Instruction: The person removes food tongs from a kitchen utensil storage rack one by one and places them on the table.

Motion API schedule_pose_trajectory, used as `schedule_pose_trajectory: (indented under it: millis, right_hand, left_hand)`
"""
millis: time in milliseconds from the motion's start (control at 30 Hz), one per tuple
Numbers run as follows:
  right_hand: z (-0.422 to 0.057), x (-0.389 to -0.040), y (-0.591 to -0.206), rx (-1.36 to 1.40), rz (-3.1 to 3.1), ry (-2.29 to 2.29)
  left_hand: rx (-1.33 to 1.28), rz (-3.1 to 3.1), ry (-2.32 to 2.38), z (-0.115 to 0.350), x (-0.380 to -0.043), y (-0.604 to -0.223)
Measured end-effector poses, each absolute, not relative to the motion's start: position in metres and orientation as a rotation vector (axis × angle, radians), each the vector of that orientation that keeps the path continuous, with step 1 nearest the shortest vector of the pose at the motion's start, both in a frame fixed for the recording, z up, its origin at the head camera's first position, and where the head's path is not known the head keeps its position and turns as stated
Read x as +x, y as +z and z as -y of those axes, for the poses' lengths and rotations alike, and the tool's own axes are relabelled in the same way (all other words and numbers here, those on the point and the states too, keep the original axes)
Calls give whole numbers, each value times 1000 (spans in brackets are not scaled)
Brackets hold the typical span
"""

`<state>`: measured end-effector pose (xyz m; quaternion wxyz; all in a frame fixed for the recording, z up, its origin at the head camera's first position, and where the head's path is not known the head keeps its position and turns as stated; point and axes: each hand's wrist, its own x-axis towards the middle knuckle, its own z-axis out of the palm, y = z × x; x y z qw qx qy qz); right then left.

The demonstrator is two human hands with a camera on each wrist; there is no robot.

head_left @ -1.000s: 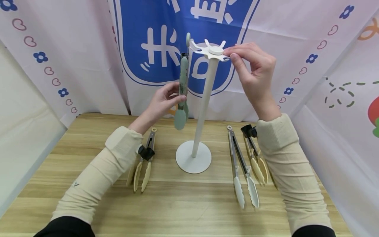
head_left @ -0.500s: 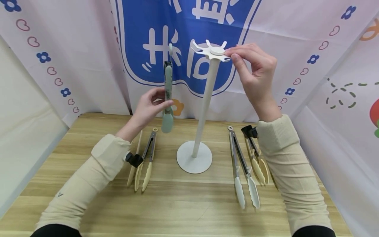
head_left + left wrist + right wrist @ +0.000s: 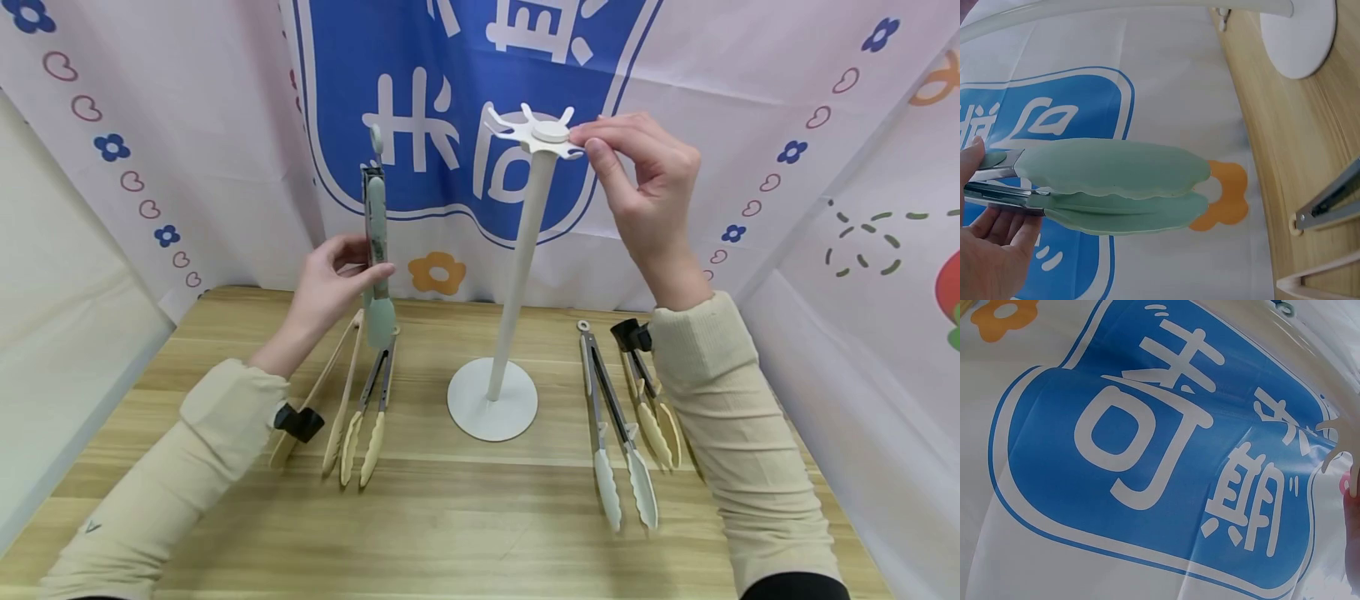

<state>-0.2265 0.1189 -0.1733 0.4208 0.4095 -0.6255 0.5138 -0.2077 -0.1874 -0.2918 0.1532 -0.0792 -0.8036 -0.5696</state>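
Note:
My left hand [image 3: 326, 287] grips a pair of pale green tongs [image 3: 377, 217] by the handles. They hang upright, ring end up, well left of the white hook stand [image 3: 517, 275] and apart from it. In the left wrist view the tongs' two green scalloped heads [image 3: 1116, 165] lie close together. My right hand [image 3: 648, 179] pinches the rim of the stand's hooked top [image 3: 525, 129] between thumb and fingers. The right wrist view catches only part of that hand [image 3: 1352, 519] beside the white hooks [image 3: 1335, 450]. Nothing hangs on the hooks that show.
On the wooden table [image 3: 480, 517] left of the stand base [image 3: 480, 417] lie wooden tongs [image 3: 341, 400] and cream-tipped metal tongs [image 3: 375, 408]. To the right lie white-tipped tongs [image 3: 618, 442] and smaller cream-tipped tongs [image 3: 652, 417], partly hidden by my right wrist. A printed cloth [image 3: 247, 150] rises behind.
The green tongs have come away from the hooks, and my left hand has carried them left and somewhat down. My right hand stays at the stand's top.

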Motion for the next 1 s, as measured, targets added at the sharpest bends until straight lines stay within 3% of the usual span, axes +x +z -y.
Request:
schedule_pose_trajectory:
  millis: [1000]
  right_hand:
    - [-118,-226,-174,1023,1557,1295]
  left_hand:
    - [110,2591,-1137,250,-179,-302]
